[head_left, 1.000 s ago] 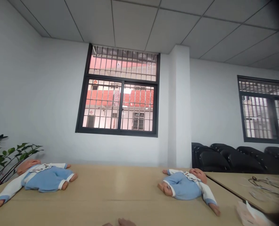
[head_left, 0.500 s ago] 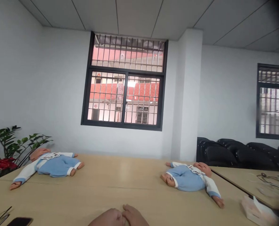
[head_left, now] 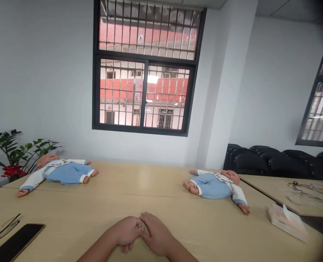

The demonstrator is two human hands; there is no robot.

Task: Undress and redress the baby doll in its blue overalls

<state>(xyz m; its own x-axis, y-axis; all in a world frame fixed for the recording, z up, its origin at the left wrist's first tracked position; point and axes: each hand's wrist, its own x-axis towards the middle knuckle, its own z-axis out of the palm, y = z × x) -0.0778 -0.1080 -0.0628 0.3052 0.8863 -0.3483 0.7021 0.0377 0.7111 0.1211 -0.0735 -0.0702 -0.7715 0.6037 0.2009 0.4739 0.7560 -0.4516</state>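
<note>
Evidently, in the head view, the left hand and right hand are brought into contact over the middle of the table. The left fingers are curled in; the right ones are partly hidden, so their closure cannot be told. The left-hand doll is laid at the far left corner and could be tipped off if bumped. The right-hand doll is laid by the right edge; its outflung arm could be snagged by a careless reach toward the tissue box. The phone, toward the left edge, could be swept by a wide elbow.
</note>
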